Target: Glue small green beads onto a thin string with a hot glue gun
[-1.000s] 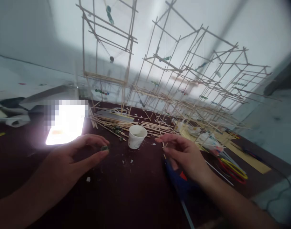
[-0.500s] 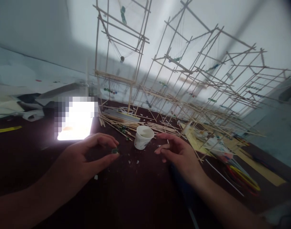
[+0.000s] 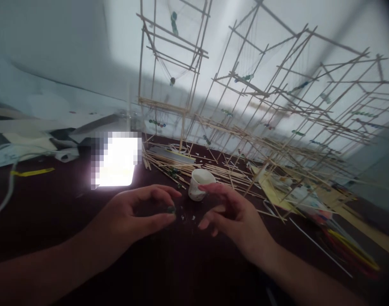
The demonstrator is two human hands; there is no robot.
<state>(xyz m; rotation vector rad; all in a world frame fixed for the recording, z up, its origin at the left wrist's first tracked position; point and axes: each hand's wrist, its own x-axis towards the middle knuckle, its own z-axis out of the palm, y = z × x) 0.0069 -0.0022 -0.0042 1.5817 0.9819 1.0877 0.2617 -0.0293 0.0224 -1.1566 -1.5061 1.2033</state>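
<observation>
A small green glass marble (image 3: 171, 209) sits at the thumb tip of my left hand (image 3: 130, 214), pinched between thumb and fingers. Just right of it, my right hand (image 3: 242, 219) hovers over the dark table with its fingers apart and curved, and I see nothing between them. The right index finger overlaps the white paper cup (image 3: 197, 190) in my view; whether it touches the cup I cannot tell. Behind the cup lie several thin wooden sticks (image 3: 224, 171), and a few more green marbles (image 3: 174, 171) rest by the sticks to its left.
Tall frames of thin sticks (image 3: 197, 61) with marbles strung on threads stand across the back. A glowing screen (image 3: 117, 163) is at the left, near a yellow strip (image 3: 35, 172) and a white cable (image 3: 11, 191). Yellow and red loops (image 3: 353, 250) lie at the right.
The view has shifted left, so the surroundings appear further right. My hands have come closer together, the left still holding the marble. My right index finger now overlaps the cup.
</observation>
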